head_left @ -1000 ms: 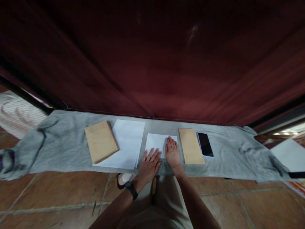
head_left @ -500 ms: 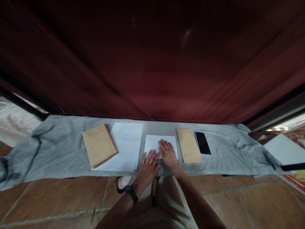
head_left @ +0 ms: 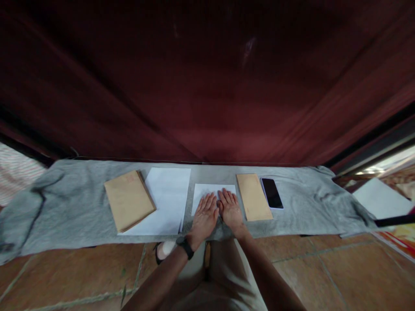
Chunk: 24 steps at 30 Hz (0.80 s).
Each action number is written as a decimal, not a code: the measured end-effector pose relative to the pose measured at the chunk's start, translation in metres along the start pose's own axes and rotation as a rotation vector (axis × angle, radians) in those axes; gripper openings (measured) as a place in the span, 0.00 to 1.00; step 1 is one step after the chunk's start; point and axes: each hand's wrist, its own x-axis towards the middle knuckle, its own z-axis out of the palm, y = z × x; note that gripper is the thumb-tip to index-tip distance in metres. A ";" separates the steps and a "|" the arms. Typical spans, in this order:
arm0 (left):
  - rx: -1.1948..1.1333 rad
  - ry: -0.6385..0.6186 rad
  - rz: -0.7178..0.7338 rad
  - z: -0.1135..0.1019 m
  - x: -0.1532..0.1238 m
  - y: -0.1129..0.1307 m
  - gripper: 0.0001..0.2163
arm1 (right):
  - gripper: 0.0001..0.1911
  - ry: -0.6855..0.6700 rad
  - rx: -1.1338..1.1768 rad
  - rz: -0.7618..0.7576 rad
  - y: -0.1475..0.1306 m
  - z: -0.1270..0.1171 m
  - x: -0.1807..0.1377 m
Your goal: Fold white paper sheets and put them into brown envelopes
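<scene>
Left hand (head_left: 204, 217) and right hand (head_left: 231, 211) lie palm down on a small white sheet (head_left: 201, 190), fingers extended and nearly straight, neither hand curled round anything. The hands are side by side at the middle of the bench, the thumbs close together; whether they touch cannot be told. The small white sheet rests flat on a grey cloth (head_left: 304, 203), its far edge visible beyond the fingertips and its near edge largely covered. To its left, just beside it, is larger white paper (head_left: 170, 194), overlapped at its left side by a stack of brown envelopes (head_left: 129, 201) set at an angle. To the right of the sheet lies a narrow brown envelope (head_left: 254, 197), slightly tilted, with a dark-screened phone (head_left: 272, 193) next to it. A black wristwatch (head_left: 185, 248) encircles the left wrist. Behind the bench rises a dark red panel (head_left: 207, 95); below is a tiled floor (head_left: 97, 272).
</scene>
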 end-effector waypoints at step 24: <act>0.112 -0.134 -0.130 0.016 0.024 -0.024 0.25 | 0.23 -0.026 0.088 0.005 -0.019 0.012 0.035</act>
